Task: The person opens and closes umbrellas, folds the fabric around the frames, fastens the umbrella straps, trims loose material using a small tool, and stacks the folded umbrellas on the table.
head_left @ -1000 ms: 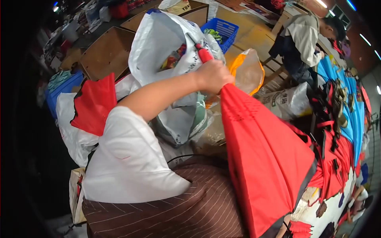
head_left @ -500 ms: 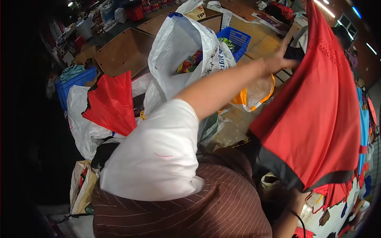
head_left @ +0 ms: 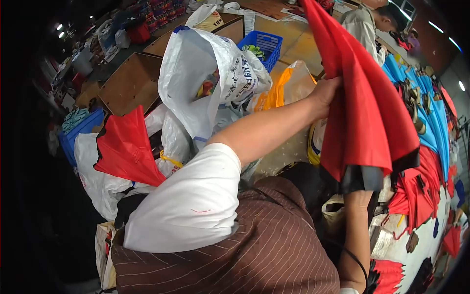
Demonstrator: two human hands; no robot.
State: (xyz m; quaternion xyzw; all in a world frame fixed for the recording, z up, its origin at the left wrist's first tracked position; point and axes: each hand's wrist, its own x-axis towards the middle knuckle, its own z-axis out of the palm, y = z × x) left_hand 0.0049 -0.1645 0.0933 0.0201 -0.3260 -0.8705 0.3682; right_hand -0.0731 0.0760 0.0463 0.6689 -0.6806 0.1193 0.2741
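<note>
Head view: the red cloth [head_left: 364, 112] hangs upright against the left hand [head_left: 327, 95], its narrow end rising above that hand and its wider part spreading below and to the right. The left hand meets the cloth's near edge with fingers bent inward; the fingertips are lost in the fabric, so I cannot tell how firmly they grip. The right forearm [head_left: 356, 220] comes up beneath the black hem [head_left: 362, 177], and the right hand is hidden there, so its hold cannot be told either. Handling this well probably calls for steady support from below and light, even pressure from the left hand, so the folds lie straight without twisting.

The fabric looks thin, smooth and faintly glossy, falling in cone-like pleats. Just left of the left hand is an orange bag [head_left: 279, 88], slack and shiny; beyond it gapes a white sack [head_left: 186, 63] of crinkled plastic. Above the left hand and farther off sits a blue basket [head_left: 267, 49], rigid and slotted. Well to its left, a second red piece [head_left: 125, 142] drapes over pale bags [head_left: 90, 188]. Right of the left hand, past the cloth, long-folded blue cloths [head_left: 438, 127] lie near the bench [head_left: 421, 247]; another person [head_left: 360, 27] leans beyond.
</note>
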